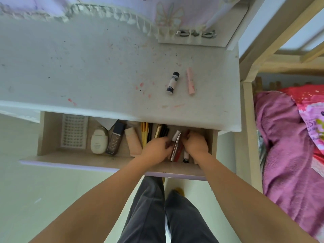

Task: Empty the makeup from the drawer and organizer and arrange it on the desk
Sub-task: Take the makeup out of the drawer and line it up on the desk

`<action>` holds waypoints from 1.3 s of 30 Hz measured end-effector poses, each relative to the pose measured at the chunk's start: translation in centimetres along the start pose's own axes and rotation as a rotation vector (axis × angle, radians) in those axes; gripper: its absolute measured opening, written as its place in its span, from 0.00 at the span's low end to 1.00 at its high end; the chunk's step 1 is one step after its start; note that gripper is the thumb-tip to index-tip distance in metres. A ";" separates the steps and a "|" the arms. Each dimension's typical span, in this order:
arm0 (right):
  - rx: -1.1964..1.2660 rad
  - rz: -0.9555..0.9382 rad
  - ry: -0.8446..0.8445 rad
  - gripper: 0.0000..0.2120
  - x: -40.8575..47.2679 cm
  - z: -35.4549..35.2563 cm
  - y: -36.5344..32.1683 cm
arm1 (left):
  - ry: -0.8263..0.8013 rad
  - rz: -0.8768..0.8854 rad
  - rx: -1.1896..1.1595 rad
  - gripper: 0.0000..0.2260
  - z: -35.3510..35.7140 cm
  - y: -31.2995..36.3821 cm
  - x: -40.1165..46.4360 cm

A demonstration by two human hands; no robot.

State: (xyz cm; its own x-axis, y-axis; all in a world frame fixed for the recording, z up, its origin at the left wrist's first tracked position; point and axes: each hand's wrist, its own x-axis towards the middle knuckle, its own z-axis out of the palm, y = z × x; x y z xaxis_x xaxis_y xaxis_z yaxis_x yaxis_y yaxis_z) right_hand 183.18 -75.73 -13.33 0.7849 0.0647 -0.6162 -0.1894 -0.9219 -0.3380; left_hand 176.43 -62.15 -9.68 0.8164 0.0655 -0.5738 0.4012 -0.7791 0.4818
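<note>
The drawer (52, 137) under the white desk (87, 71) is pulled out. Both of my hands are inside its right part. My left hand (156, 149) curls around a silver-capped tube (176, 137) lying over a red tube (178, 151). Just right of them, my right hand (197, 143) is curled with its fingers down; what it holds is hidden. A small white-and-black tube (186, 156) lies below it. On the desk lie a white tube with a black cap (172, 83) and a pink tube (190, 81), side by side.
Further left in the drawer are a white grid tray (73, 131), a white oval bottle (99, 142), a dark foundation bottle (115, 137), a peach tube (133, 142), yellow pencils (144, 134) and black pencils (163, 130). A bed with a pink blanket (284, 146) stands at the right.
</note>
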 end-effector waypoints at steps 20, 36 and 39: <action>0.188 -0.495 -0.011 0.05 -7.9 -3.8 0.7 | 0.122 0.129 -0.044 0.12 -2.9 -0.3 -5.1; 0.175 -0.554 0.346 0.12 2.9 -17.0 -14.4 | 0.348 -0.009 0.037 0.13 -17.5 5.0 7.5; 0.151 -0.535 0.322 0.13 3.7 -16.1 -16.0 | 0.397 -0.024 0.119 0.14 -17.7 3.9 7.9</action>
State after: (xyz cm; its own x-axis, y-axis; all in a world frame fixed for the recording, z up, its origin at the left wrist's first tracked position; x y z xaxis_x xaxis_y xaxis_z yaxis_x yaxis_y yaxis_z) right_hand 198.58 -66.92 1.26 0.9274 0.3609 -0.0985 0.2145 -0.7287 -0.6504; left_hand 191.84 -53.62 -0.59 0.9137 0.3014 -0.2725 0.3898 -0.8398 0.3780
